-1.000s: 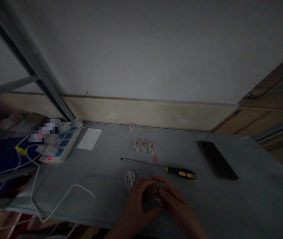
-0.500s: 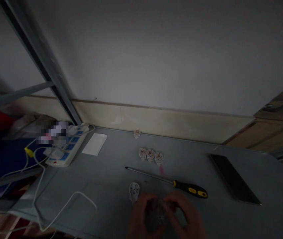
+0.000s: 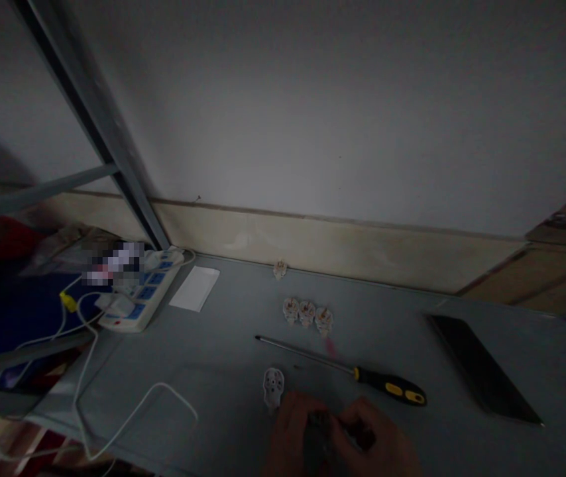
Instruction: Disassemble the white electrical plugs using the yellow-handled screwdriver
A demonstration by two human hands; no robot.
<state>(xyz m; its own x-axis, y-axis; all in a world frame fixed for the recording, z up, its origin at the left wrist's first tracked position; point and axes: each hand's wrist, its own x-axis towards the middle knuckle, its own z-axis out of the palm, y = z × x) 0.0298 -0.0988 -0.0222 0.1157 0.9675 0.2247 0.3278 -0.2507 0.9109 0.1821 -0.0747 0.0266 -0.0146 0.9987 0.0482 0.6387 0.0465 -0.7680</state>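
Dim light falls over a grey tabletop point(image 3: 213, 358) set against a pale wall, and at its near edge both hands meet around 1 small dark object point(image 3: 320, 430). That object sits low in the view, just in front of the person, between the left hand point(image 3: 293, 437) and the right hand point(image 3: 380, 444); it is too dark and blurred to tell what it is. Fingers of both hands curl narrowly around it, the left closing on its left side and the right on its right side.

Just beside the left hand, toward the wall, lies 1 white plug part point(image 3: 273, 387) flat on the tabletop, apart from the fingers. Behind the hands a screwdriver point(image 3: 342, 370) lies across the surface, its black and yellow handle to the right and its thin shaft pointing left. Farther back, 3 small white plug pieces point(image 3: 307, 313) sit in a row, touching or nearly so, with 1 more piece point(image 3: 280, 268) alone near the wall. A dark phone point(image 3: 484, 376) lies well apart on the right.

On the left, a white card point(image 3: 195, 289) lies beside a power strip point(image 3: 141, 298) with blue sockets, and a white cable point(image 3: 128, 411) loops over the near left edge. Grey metal bars point(image 3: 94, 126) rise at the left.
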